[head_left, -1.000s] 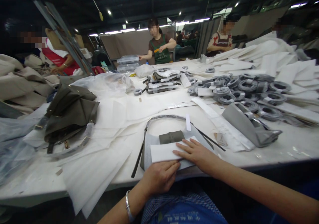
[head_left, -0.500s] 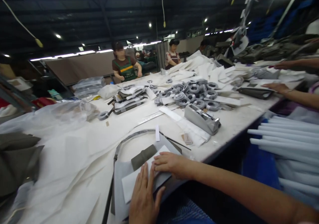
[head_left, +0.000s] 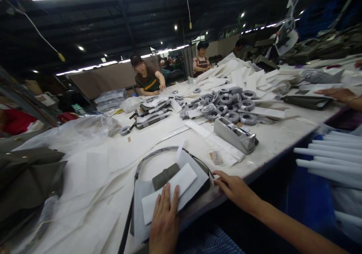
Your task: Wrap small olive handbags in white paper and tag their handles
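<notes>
A dark olive bag (head_left: 165, 176) lies near the table's front edge, partly covered by pale sheets, its wrapped handle (head_left: 154, 153) arched behind it. Across it rests a folded white sheet (head_left: 183, 178). My left hand (head_left: 165, 218) presses flat on this sheet with fingers stretched out. To the right, my right hand (head_left: 234, 188) has its thumb and forefinger near the bag's dark strap (head_left: 204, 163) at the right corner; whether it pinches the strap is too small to tell.
A grey tape dispenser (head_left: 235, 134) stands behind my right hand. Grey coiled straps (head_left: 226, 99) and white papers (head_left: 240, 71) are heaped further back. White rolls (head_left: 328, 159) lie at the right. Across the table, a person (head_left: 147, 77) leans forward; another's hand (head_left: 336, 93) shows at right.
My right hand has left the white sheet and moved right to the bag's corner. My left hand stays on the sheet. The person across the table bends lower, and the view has shifted slightly.
</notes>
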A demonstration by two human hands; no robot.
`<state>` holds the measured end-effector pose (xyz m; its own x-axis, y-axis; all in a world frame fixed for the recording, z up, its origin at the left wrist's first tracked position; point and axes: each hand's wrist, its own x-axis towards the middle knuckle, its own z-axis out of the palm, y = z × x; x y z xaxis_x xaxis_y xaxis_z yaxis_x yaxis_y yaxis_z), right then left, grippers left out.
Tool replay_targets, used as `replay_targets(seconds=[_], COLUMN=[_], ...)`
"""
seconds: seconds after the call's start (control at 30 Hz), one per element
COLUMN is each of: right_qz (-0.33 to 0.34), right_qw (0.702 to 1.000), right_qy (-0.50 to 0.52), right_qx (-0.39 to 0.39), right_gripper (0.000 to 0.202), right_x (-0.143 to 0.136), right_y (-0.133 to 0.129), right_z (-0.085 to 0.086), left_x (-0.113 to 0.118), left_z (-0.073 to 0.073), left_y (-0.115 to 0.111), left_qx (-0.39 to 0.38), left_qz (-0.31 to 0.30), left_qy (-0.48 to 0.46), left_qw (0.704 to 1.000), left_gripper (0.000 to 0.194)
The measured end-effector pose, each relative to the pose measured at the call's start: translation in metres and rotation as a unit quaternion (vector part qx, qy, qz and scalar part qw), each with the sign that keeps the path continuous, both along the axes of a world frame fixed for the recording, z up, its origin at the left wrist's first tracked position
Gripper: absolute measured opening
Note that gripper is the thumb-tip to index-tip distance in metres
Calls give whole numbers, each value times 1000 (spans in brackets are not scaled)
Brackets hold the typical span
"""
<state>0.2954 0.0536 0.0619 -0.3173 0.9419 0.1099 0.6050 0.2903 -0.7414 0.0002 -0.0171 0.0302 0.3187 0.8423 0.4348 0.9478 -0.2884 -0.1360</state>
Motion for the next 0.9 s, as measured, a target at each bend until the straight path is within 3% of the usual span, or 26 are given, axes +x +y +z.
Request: replay_targets(seconds=[0.07, 0.17, 0.33, 0.43, 0.53, 0.6, 0.67, 0.8, 0.9], right_qz=[-33, -64, -109, -60, -25, -28, -32, -63, -40], right_qw=[993, 954, 906, 889, 835, 793, 776, 809, 891], right_qy=[61, 198, 304, 352, 444, 499, 525, 500, 383], right_qx=[-99, -215, -272, -288, -323, -347, -346, -304, -239], right_gripper=[31, 41, 80, 63, 45, 43, 44, 49, 53], right_x=[-13, -25, -33, -41, -54, -62, -70, -77, -64], right_y=[-6, -7, -8, -11, -14, -13, -10, -7, -6], right_z=[-3, -10, -8, 11, 28, 32, 31, 19, 8], left_x=[1, 2, 4, 3, 2, 3, 4, 5, -3], left_z=[1, 3, 7, 8, 9, 10, 12, 13, 1], left_y=[-1, -2, -2, -4, -6, -6, -5, -3, 3], left_qx=[-10, -20, -22, -34, -43, -45, -43, -27, -14], left_qz=[6, 9, 10, 14, 20, 30, 38, 27, 0], left_qy=[1, -1, -14, -34, -53, -65, -72, -81, -79], left_qw=[1000, 1000, 1000, 999, 997, 996, 996, 996, 997], left_gripper=[79, 79, 80, 78, 87, 93, 91, 80, 78])
